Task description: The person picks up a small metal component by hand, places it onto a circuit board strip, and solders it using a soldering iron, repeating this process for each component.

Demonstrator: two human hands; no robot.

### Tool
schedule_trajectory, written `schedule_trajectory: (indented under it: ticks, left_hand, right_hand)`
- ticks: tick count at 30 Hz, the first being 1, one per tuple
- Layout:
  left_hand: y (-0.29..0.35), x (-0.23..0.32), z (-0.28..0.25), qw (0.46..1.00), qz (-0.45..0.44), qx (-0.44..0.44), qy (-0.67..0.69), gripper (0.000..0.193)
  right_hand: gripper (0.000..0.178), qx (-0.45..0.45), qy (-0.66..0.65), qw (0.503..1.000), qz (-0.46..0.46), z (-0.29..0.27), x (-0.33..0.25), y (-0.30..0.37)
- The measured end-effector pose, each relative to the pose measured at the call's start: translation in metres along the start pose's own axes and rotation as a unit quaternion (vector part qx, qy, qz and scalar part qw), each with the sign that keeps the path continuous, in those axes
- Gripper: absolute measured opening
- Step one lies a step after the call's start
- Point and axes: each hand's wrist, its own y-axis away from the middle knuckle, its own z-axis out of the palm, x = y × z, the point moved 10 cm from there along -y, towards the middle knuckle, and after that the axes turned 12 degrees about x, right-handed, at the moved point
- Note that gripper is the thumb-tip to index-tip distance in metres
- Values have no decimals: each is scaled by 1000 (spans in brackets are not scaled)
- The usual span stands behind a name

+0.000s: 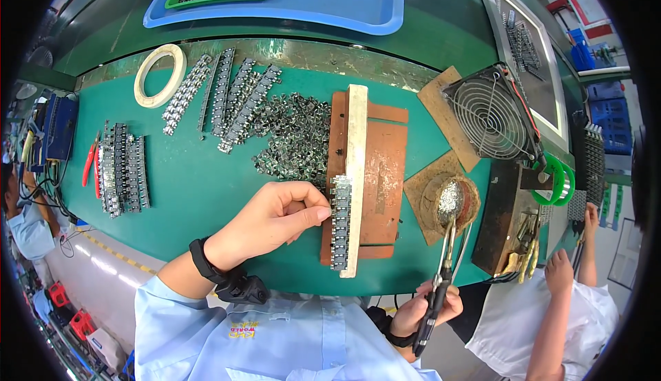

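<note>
My left hand (275,217) is closed in a pinch, its thumb and finger at the left edge of a strip of small circuit boards (340,233). Whatever lies between the fingertips is too small to make out. The strip stands along a pale bar (354,153) on a brown wooden block (382,181). In my right hand (423,309) is a soldering iron (441,291) with a dark handle and two long metal prongs. Its tips reach into a round brown bowl (465,205) with shiny silvery matter in it. A heap of small black components (292,133) lies left of the block.
Several board strips (124,171) and red-handled pliers (90,164) lie at the left. Behind are more strips (237,98), a tape roll (141,81) and a blue tray (330,16). A fan (492,112) and a green solder reel (554,181) stand right, near another person (571,312).
</note>
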Motion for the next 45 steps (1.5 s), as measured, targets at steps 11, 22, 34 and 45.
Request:
schedule_trajectory:
  ticks: [11, 22, 34, 45]
  left_hand:
    - [0, 1, 0, 1000, 6, 3, 0, 14]
    - [1, 0, 0, 1000, -6, 3, 6, 14]
    - [4, 7, -5, 1000, -8, 23, 13, 9]
    - [38, 60, -20, 857, 333, 179, -351, 7]
  right_hand:
    - [54, -68, -59, 992, 85, 34, 0, 5]
    - [53, -81, -109, 986, 99, 46, 10, 14]
    - [50, -90, -113, 985, 90, 48, 7, 14]
    - [50, -96, -134, 982, 95, 45, 9, 15]
